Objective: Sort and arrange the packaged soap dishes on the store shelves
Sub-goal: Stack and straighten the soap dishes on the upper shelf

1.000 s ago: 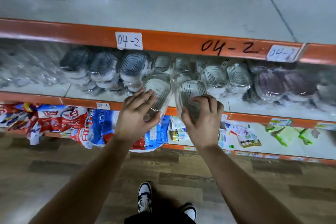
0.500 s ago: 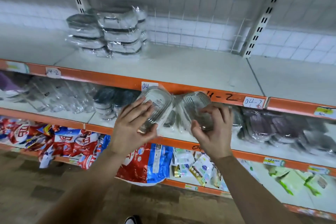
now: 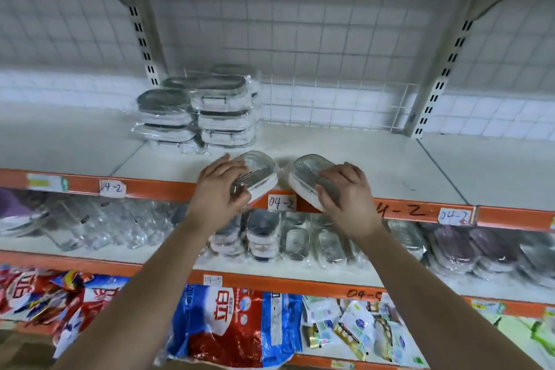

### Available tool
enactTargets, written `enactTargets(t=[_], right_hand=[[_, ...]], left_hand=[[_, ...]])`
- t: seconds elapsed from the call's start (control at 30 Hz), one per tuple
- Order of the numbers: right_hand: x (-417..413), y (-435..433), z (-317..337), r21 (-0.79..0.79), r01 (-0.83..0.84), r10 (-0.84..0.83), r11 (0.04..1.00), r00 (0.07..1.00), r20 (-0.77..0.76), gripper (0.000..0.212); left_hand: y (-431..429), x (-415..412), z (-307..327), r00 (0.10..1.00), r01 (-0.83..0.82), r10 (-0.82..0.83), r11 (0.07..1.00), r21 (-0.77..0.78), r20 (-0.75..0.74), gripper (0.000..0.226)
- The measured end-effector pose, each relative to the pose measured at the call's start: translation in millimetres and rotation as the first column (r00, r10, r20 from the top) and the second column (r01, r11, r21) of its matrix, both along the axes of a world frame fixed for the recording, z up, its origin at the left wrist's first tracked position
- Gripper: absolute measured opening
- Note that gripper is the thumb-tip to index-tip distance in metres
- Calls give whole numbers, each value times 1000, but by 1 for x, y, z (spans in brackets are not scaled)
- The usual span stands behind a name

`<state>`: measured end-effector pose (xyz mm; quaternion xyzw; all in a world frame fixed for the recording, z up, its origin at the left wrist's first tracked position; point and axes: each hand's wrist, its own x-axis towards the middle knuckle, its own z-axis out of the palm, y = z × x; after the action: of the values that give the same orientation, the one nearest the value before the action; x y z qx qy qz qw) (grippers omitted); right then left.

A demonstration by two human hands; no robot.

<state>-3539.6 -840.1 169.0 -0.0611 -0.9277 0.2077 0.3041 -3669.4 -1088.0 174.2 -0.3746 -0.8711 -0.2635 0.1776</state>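
Note:
Each of my hands holds one plastic-wrapped clear soap dish at the front edge of the upper white shelf. My left hand grips the left soap dish, fingers curled over its ribbed top. In my right hand is the right soap dish, tilted over the orange shelf lip. Behind them, two stacks of wrapped soap dishes with dark lids stand on the same shelf. More wrapped soap dishes lie in rows on the shelf below.
A white wire grid backs the upper shelf between two slotted uprights. Orange shelf edges carry handwritten "04-2" labels. Dark purple wrapped dishes lie at the lower right. Red and blue bags and small sachets fill the bottom shelf.
Both hands rose with their soap dishes from in front of the middle shelf up to the front edge of the upper shelf. The view tilted upward, showing the stacks behind.

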Motion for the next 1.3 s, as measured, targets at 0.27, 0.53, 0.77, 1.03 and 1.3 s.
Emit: enactTargets(t=[0.27,0.53,0.77,1.03,1.3], right_hand=[[-48,-6,3,-70,71,-66,995,995,68,41],[-64,-20,3,-87,226,-220,970,973,69,50],[-89,-43,1,-62,386,-380,920,920,90,55],[-132,-76,5,-9,362,-357,932,921,156,43],[-137,-81,-7,84,392,-397,916,915,65,48]], left_hand=[[-4,-48,12,983,57,-32,989,-136,181,63],[-13,-60,1,989,140,-139,990,-3,41,60],[-43,-70,26,962,224,-201,968,112,-184,57],[-74,-119,93,935,207,-130,955,211,-330,56],[-98,-211,135,992,51,-20,968,245,-129,60]])
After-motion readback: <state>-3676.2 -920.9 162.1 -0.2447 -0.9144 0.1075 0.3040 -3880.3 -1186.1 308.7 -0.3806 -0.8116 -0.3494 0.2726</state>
